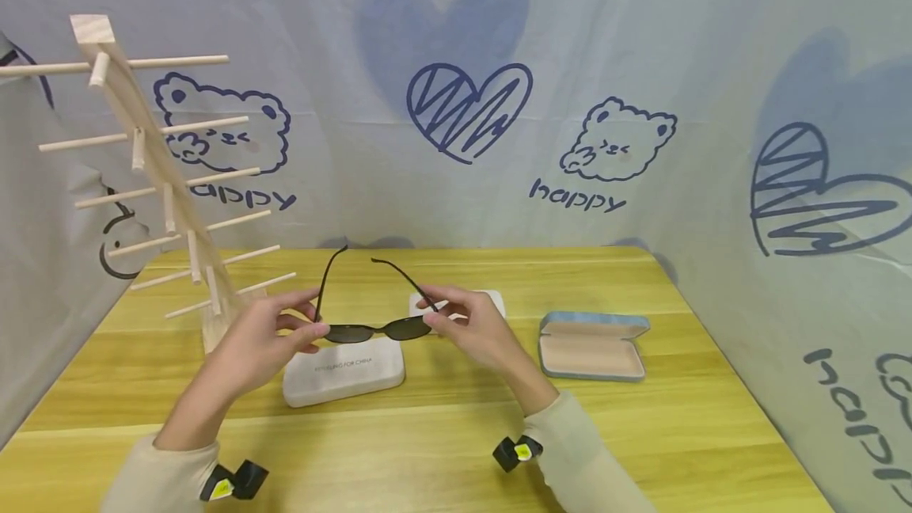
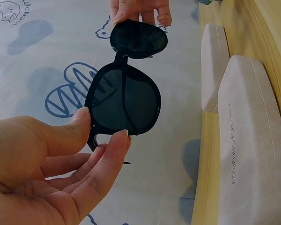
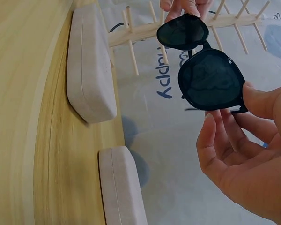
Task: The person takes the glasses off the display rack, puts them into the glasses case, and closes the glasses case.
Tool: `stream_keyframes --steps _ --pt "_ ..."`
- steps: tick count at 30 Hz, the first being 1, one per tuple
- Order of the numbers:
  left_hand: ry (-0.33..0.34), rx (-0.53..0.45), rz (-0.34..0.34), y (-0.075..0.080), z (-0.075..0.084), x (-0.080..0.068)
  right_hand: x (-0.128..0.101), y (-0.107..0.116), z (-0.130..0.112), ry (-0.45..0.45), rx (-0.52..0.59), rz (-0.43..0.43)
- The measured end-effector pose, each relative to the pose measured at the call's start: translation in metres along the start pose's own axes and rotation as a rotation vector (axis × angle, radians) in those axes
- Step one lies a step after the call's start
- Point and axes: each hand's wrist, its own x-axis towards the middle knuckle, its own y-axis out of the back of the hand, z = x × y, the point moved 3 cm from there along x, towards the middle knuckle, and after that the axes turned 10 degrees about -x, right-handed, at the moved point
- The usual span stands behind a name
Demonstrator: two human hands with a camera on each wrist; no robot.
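A pair of black sunglasses (image 1: 408, 328) is held up above the table, lenses toward me and temples unfolded, pointing away. My left hand (image 1: 268, 336) pinches the left end of the frame near the hinge between thumb and fingers. At the other end, my right hand (image 1: 472, 324) grips the right corner the same way. Below and behind the glasses lies a closed white glasses case (image 1: 344, 374) with printed lettering. A second white case (image 1: 493, 304) sits farther back, partly covered by the right hand. Both dark lenses show up close in the left wrist view, the nearer lens (image 2: 126, 101) beside my thumb.
On the left stands a wooden display rack (image 1: 171, 180) with several pegs sticking out on both sides. An opened blue glasses case (image 1: 593, 347) with a beige lining rests on the right of the wooden table (image 1: 442, 450). Printed cloth (image 1: 342, 14) hangs around the table.
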Motion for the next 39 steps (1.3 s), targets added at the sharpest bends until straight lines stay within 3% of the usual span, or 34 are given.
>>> stream_keyframes --steps 17,39 --pt "0.010 0.059 0.016 0.0012 -0.0002 0.0033 0.0017 -0.0061 -0.0006 0.007 -0.029 -0.027" --pt "-0.101 0.095 0.015 -0.0044 0.0007 0.0039 0.0019 -0.0067 0.0036 -0.013 -0.051 -0.010"
